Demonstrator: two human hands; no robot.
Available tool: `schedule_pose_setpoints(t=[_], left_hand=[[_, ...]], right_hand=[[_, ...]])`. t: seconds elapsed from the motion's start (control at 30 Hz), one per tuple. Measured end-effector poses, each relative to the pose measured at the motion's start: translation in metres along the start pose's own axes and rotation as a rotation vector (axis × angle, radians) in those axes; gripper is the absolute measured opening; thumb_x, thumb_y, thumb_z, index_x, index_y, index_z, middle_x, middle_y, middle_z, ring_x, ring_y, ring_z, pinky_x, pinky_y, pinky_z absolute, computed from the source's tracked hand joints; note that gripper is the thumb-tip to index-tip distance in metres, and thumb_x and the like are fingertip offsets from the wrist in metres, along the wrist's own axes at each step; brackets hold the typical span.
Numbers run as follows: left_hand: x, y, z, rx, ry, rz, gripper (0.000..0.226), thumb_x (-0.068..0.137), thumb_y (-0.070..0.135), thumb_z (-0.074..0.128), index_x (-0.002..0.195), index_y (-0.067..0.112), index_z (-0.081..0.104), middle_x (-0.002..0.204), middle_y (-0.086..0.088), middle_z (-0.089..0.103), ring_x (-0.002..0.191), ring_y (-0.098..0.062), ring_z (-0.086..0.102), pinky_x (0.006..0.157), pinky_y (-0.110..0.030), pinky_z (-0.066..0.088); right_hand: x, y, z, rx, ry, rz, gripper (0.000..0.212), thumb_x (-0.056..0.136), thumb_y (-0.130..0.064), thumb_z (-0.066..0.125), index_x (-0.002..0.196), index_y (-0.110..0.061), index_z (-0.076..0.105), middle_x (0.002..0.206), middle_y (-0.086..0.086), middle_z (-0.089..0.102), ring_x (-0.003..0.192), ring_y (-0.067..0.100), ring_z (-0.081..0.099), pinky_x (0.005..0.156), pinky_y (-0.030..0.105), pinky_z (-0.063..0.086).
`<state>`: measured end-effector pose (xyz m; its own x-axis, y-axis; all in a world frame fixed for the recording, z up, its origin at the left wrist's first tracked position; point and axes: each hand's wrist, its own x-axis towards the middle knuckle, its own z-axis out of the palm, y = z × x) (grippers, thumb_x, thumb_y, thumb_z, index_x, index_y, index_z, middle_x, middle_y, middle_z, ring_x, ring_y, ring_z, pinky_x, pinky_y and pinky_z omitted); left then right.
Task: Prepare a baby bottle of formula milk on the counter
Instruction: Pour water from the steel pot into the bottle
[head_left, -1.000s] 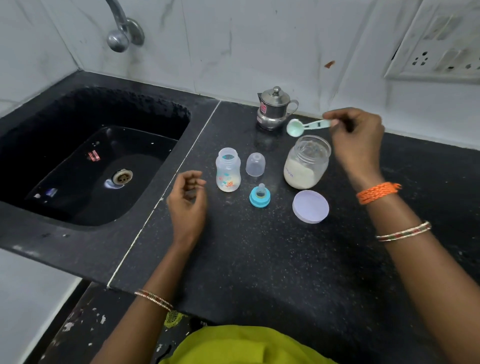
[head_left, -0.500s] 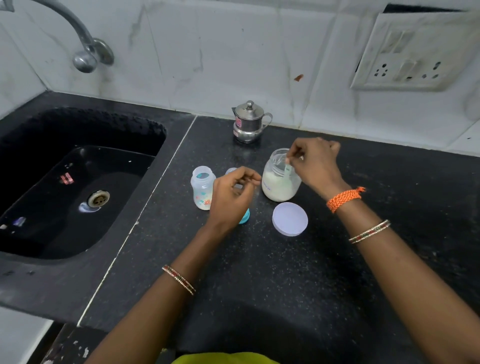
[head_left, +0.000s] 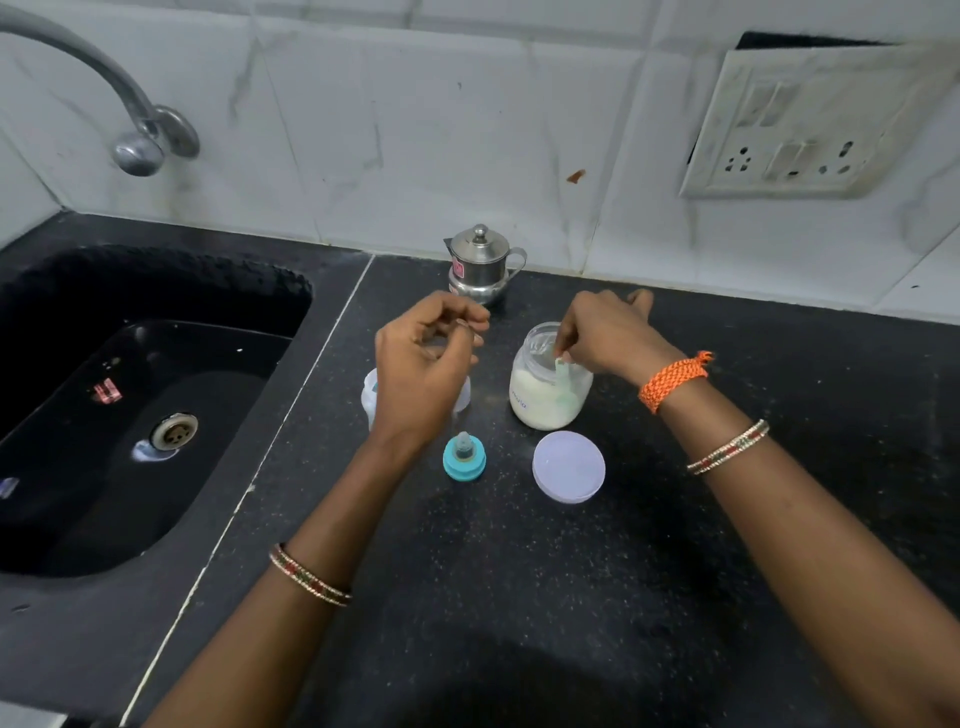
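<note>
A clear jar of white formula powder stands open on the black counter. My right hand pinches the handle of a pale green scoop, which dips into the powder. My left hand hovers with loosely curled fingers and holds nothing; it covers most of the baby bottle and the clear cap behind it. The blue teat ring sits in front of that hand. The jar's round white lid lies just before the jar.
A small steel pot with a lid stands against the tiled wall. A black sink lies to the left under a tap. A switch and socket plate is on the wall at right.
The scoop came down from above the jar and went into the powder. My left hand rose from beside the bottle and moved over it, toward the jar.
</note>
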<state>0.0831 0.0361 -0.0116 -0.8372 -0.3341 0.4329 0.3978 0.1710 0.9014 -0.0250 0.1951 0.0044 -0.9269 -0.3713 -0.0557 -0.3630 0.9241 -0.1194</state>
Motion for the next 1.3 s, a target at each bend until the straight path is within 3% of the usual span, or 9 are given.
schedule_pose_setpoints(t=[0.17, 0.3, 0.47, 0.6, 0.7, 0.8, 0.93, 1.07, 1.3], left_hand=[[0.064, 0.002, -0.030, 0.052, 0.072, 0.011, 0.024, 0.079, 0.008, 0.047, 0.080, 0.024, 0.065, 0.077, 0.007, 0.068, 0.067, -0.005, 0.062, 0.057, -0.021, 0.052], [0.113, -0.035, -0.043, 0.206, -0.016, -0.141, 0.016, 0.087, 0.004, 0.052, 0.091, 0.015, 0.064, 0.092, -0.016, 0.065, 0.079, -0.018, 0.058, 0.064, -0.030, 0.054], [0.139, -0.092, -0.048, 0.285, -0.134, -0.266, 0.015, 0.090, 0.003, 0.055, 0.094, 0.015, 0.062, 0.093, -0.015, 0.059, 0.082, -0.022, 0.054, 0.064, -0.027, 0.053], [0.142, -0.122, -0.052, 0.285, -0.132, -0.329, 0.028, 0.088, 0.001, 0.056, 0.084, 0.028, 0.062, 0.090, -0.012, 0.061, 0.080, -0.022, 0.053, 0.064, -0.029, 0.048], [0.138, -0.131, -0.053, 0.277, -0.124, -0.343, 0.029, 0.088, -0.002, 0.054, 0.085, 0.025, 0.062, 0.085, -0.003, 0.064, 0.079, -0.020, 0.053, 0.058, -0.020, 0.044], [0.132, -0.127, -0.054, 0.243, -0.126, -0.355, 0.028, 0.088, -0.007, 0.049, 0.091, 0.018, 0.062, 0.086, 0.002, 0.065, 0.076, -0.014, 0.056, 0.053, -0.015, 0.044], [0.116, -0.113, -0.063, 0.120, -0.174, -0.416, 0.029, 0.093, -0.006, 0.044, 0.091, 0.017, 0.061, 0.089, -0.001, 0.066, 0.067, 0.002, 0.063, 0.057, -0.020, 0.053], [0.097, -0.099, -0.081, 0.099, -0.108, -0.402, 0.028, 0.092, -0.005, 0.045, 0.091, 0.018, 0.062, 0.088, 0.001, 0.067, 0.068, 0.002, 0.064, 0.060, -0.022, 0.055], [0.027, -0.091, -0.106, -0.032, 0.056, -0.424, 0.021, 0.090, 0.004, 0.051, 0.097, 0.019, 0.064, 0.089, 0.008, 0.072, 0.085, -0.004, 0.066, 0.070, -0.027, 0.054]], right_hand=[[0.014, 0.014, -0.024, 0.388, 0.163, -0.018, 0.025, 0.081, -0.008, 0.057, 0.078, -0.027, 0.073, 0.073, -0.020, 0.061, 0.083, 0.008, 0.053, 0.085, 0.035, 0.031], [0.067, 0.030, -0.012, 0.737, 0.240, -0.004, 0.023, 0.083, -0.004, 0.060, 0.101, -0.014, 0.070, 0.100, 0.002, 0.069, 0.093, 0.015, 0.062, 0.079, 0.015, 0.046], [0.134, 0.036, 0.037, 0.946, -0.028, 0.082, 0.043, 0.082, -0.018, 0.073, 0.121, -0.012, 0.056, 0.128, 0.013, 0.054, 0.115, 0.025, 0.054, 0.099, 0.042, 0.048], [0.157, 0.024, 0.061, 1.125, -0.061, 0.003, 0.019, 0.079, -0.009, 0.074, 0.086, -0.012, 0.057, 0.092, 0.007, 0.060, 0.094, 0.023, 0.058, 0.088, 0.036, 0.048], [0.166, 0.017, 0.064, 1.224, -0.014, 0.004, 0.034, 0.079, 0.001, 0.071, 0.063, -0.014, 0.045, 0.075, 0.008, 0.052, 0.083, 0.024, 0.052, 0.078, 0.036, 0.047], [0.162, 0.016, 0.059, 1.246, 0.015, -0.037, 0.039, 0.077, 0.007, 0.071, 0.059, -0.012, 0.042, 0.079, 0.013, 0.056, 0.089, 0.027, 0.057, 0.086, 0.045, 0.049], [0.143, 0.024, 0.039, 1.183, 0.075, -0.084, 0.045, 0.075, 0.001, 0.075, 0.055, -0.016, 0.038, 0.059, 0.002, 0.047, 0.065, 0.016, 0.045, 0.069, 0.035, 0.044], [0.116, 0.022, 0.002, 1.155, 0.145, -0.195, 0.044, 0.073, -0.003, 0.078, 0.055, -0.017, 0.040, 0.051, -0.012, 0.054, 0.061, 0.008, 0.053, 0.066, 0.033, 0.055], [0.057, -0.003, -0.051, 1.092, 0.192, -0.340, 0.039, 0.076, -0.004, 0.077, 0.058, -0.018, 0.045, 0.058, -0.012, 0.062, 0.064, 0.005, 0.066, 0.061, 0.034, 0.061]])
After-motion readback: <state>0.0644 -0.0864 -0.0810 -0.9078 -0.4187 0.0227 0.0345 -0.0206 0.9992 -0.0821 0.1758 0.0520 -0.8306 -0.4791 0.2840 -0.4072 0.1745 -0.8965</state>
